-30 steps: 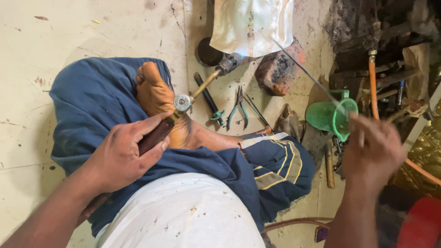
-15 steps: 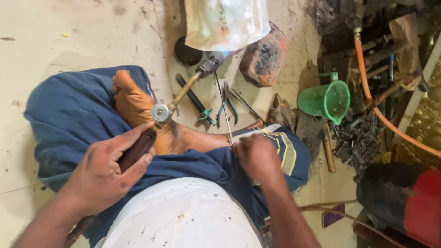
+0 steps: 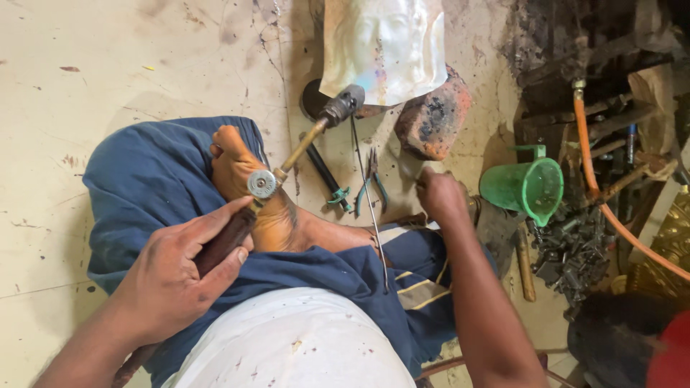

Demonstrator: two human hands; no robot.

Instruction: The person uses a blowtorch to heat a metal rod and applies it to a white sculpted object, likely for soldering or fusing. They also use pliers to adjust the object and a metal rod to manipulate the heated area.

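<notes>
Left hand [image 3: 169, 287] fingers wrap the brass-tubed, dark-handled gas torch [image 3: 287, 162], aiming its nozzle at the embossed silver sheet [image 3: 384, 47], while right hand [image 3: 440, 195] fingers pinch a thin wire rod [image 3: 370, 215].

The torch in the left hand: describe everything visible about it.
The torch has a dark handle gripped by the left hand, a round silvery valve knob, a brass-coloured tube and a dark grey nozzle. It slants up and right across the bare foot, nozzle tip beside the shiny embossed metal sheet. No flame shows.
</notes>
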